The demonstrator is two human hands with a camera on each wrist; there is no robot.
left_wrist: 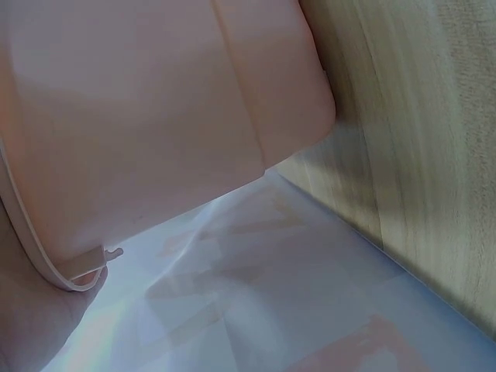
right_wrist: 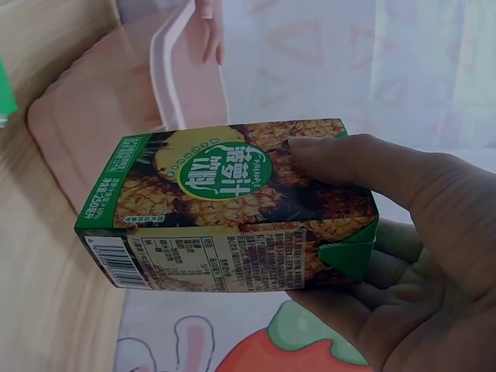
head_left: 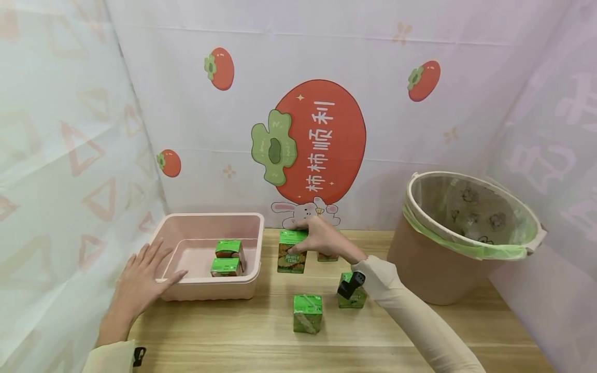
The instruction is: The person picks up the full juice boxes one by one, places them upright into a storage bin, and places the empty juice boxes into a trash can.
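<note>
My right hand (head_left: 322, 238) grips a pineapple juice box (right_wrist: 225, 194) between thumb and fingers, held in the air just right of a pink plastic bin (head_left: 210, 293). The right wrist view shows its pineapple print, green ends and barcode. My left hand (head_left: 142, 277) rests on the bin's left front corner, fingers spread over the rim; the left wrist view shows mostly the bin's outer wall (left_wrist: 147, 132). Inside the bin, on its right side, lie two green-topped juice boxes (head_left: 226, 266). Other boxes stand on the table: one in front (head_left: 308, 314), one under my right wrist (head_left: 356, 299), one partly hidden behind my right hand (head_left: 327, 257).
A tall pinkish trash can (head_left: 429, 269) with a green-edged liner stands at the right. Printed cloth walls (head_left: 387, 145) with persimmon pictures enclose the wooden table (head_left: 242, 336) at the back and both sides.
</note>
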